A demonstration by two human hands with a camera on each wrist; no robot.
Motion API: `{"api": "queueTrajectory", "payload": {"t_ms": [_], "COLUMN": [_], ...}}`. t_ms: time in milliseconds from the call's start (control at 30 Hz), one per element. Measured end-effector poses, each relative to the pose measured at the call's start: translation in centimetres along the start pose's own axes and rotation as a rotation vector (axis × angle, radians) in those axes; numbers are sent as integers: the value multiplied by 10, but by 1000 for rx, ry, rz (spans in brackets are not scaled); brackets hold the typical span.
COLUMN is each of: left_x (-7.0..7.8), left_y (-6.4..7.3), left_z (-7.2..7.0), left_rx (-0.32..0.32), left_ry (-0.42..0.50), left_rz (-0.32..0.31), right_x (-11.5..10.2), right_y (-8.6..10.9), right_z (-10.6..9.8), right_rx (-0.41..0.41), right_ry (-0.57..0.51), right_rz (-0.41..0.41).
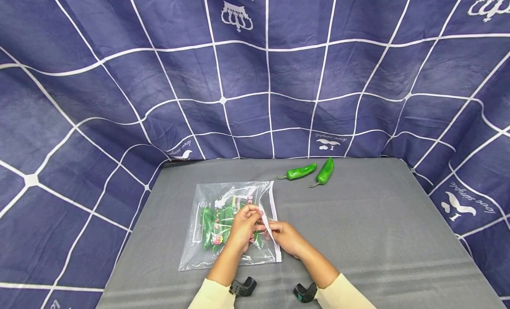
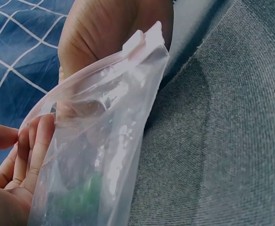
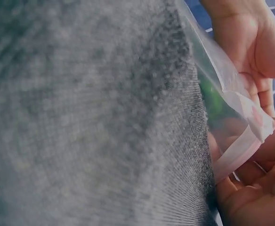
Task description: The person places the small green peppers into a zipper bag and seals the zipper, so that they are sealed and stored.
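A clear zip bag with printed pictures lies on the grey table, its white-edged mouth facing right. Several green peppers show through its plastic. At the mouth, my left hand pinches the upper edge between thumb and fingers, lifting it into a fold. My right hand holds the mouth from the right, its fingertips at the lower edge, partly behind the plastic. A white slider sits near one end of the zip strip in the left wrist view.
Two loose green peppers, one lying sideways and one slanting, rest near the table's back edge, beyond the bag. A blue curtain with white lines hangs behind and around the grey table.
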State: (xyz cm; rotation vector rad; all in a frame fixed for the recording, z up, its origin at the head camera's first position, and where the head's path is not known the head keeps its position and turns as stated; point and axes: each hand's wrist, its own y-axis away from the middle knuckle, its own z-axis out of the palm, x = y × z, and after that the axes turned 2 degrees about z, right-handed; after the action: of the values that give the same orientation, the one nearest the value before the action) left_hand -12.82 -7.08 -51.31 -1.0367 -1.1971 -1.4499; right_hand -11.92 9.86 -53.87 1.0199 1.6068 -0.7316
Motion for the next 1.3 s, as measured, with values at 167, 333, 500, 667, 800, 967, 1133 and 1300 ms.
{"api": "queueTrajectory", "payload": {"t_ms": [167,333,500,667,800,967,1133,1300], "left_x": [-2,-2,-2,-3,-4,-4,-5,-6], "left_y": [-1,-1,-2,-3,-3,-3,-4,-4], "left_z": [0,0,0,0,0,-1,-2,-2], "left_rx": [-2,4,0,-2,-3,1,8,7], "left_ry": [31,19,27,43,51,48,47,52], "left_rz": [15,15,13,22,31,25,23,23], "right_x": [2,2,-1,-3,-4,-7,-10,-14], "right_y": [-2,-2,0,0,0,0,0,-1], "right_z": [1,0,-3,-6,-10,-17,-23,-30], "right_rx": [-4,11,42,51,60,93,143,173], "right_ry": [-59,-114,-131,-142,-176,-178,-157,-174], "right_rz": [39,56,53,41,34,9,-6,-16]}}
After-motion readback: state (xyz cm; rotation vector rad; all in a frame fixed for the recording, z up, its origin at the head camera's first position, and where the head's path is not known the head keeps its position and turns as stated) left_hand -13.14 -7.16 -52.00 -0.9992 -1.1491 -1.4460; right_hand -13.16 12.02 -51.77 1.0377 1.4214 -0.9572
